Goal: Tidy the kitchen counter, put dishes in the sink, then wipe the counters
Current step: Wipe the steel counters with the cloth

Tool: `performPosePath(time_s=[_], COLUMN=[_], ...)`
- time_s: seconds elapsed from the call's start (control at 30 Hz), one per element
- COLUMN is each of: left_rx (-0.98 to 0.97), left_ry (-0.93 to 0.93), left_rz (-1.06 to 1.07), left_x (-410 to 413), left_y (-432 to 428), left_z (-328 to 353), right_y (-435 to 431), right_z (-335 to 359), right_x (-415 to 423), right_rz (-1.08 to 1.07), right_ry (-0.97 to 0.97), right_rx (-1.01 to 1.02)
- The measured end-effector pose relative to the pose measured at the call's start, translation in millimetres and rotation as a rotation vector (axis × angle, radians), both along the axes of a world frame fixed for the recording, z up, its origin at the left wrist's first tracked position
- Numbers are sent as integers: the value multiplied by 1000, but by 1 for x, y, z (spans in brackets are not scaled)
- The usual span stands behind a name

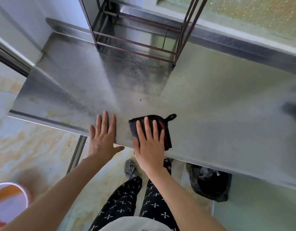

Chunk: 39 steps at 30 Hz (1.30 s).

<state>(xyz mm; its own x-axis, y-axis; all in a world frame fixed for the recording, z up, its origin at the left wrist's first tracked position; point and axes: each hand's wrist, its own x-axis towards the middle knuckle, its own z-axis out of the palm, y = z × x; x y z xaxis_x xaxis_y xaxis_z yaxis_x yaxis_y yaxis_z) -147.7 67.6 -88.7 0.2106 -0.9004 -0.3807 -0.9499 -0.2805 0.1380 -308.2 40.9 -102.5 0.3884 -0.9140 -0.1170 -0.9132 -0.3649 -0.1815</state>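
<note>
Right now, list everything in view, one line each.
counter: one, steel grey, across the middle
rack: one, dark metal, on the counter at the back
cloth: one, dark with a loop, near the counter's front edge
bag: one, black, on the floor under the counter
tub: one, pink-orange, blurred, lower left
shoe: one, grey, on the floor
trousers: one pair, black with white pattern, bottom centre
left hand: one, flat on the counter's edge
right hand: one, flat on the cloth

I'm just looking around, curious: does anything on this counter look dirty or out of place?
Mostly tidy. A few dark specks lie ahead of the cloth, and yellowish smears mark the counter near its left edge. Nothing looks spilled or broken.
</note>
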Motion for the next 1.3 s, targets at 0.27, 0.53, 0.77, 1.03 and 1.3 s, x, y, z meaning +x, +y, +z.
performPosePath(time_s=[0.27,0.53,0.77,1.03,1.3], left_rx=[24,8,12,93,60], left_ry=[51,40,58,21,95], left_rz=[17,31,49,48,194], left_x=[2,3,1,-1,-1], left_y=[-3,-1,-3,-7,-10], left_z=[2,0,4,11,22], right_y=[-85,-69,-72,-179,-148], right_z=[-3,-2,-4,-6,-3], right_x=[-54,0,-11,-37,57], right_rz=[-33,-235,312,-327,387], right_ry=[94,-19,25,-10,-61], right_rx=[-15,29,-14,22,1])
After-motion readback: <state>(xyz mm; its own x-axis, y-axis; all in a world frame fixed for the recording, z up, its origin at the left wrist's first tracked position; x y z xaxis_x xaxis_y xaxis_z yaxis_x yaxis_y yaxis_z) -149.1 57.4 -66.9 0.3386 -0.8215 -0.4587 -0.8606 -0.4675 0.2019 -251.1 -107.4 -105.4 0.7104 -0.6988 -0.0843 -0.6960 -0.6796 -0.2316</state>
